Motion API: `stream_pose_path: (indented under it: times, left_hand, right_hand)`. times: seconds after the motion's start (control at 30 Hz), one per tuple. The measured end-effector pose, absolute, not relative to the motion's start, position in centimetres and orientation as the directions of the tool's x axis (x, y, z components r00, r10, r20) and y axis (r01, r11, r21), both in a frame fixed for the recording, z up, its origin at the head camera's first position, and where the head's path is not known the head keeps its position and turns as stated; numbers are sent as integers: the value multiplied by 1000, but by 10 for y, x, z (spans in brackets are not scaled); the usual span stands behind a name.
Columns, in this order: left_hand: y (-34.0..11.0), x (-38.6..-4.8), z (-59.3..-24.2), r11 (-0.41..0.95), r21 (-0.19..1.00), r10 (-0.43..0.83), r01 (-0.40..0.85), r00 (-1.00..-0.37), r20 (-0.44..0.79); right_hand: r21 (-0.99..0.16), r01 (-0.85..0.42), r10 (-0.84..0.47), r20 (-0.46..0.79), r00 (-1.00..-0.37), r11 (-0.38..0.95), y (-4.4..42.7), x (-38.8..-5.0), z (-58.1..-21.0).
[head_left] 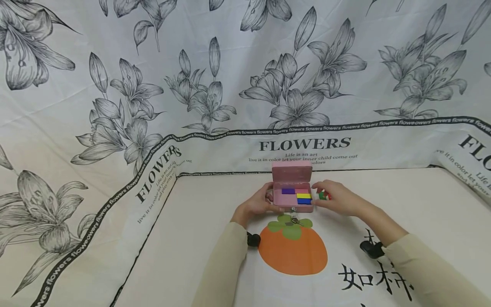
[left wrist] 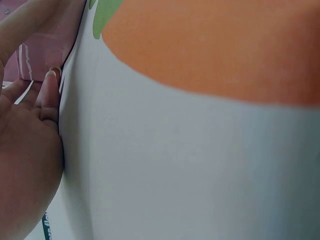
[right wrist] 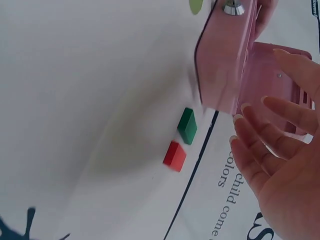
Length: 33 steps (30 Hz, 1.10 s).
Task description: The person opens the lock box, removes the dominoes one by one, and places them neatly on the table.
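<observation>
1. So the left hand had the pink box gripped by its left side.
2. Box sat lid-up on the pale table, just past the orange fruit print; inside: purple block, then yellow block right by blue block.
3. Green block and red block lay off its right side.
4. Right hand was there too, fingers loose, holding nothing.
</observation>
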<state>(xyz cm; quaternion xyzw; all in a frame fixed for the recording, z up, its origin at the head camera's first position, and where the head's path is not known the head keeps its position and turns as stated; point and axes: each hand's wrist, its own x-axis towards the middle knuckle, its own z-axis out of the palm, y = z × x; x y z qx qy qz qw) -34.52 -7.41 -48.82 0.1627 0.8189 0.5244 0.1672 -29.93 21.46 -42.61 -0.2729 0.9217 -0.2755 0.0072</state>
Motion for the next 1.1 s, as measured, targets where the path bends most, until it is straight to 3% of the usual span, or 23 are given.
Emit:
stream_pose_path:
  times: [0.43, 1.1]
  left_hand:
    - [-75, -346, -490, 414, 905, 448, 97, -887, -110]
    - [-76, -346, -489, 385, 917, 460, 101, -883, -96]
  right_hand:
    - [-563, -581, -599, 180, -780, 588, 184, -311, -426]
    - [-491, -610, -617, 173, -768, 622, 150, -339, -444]
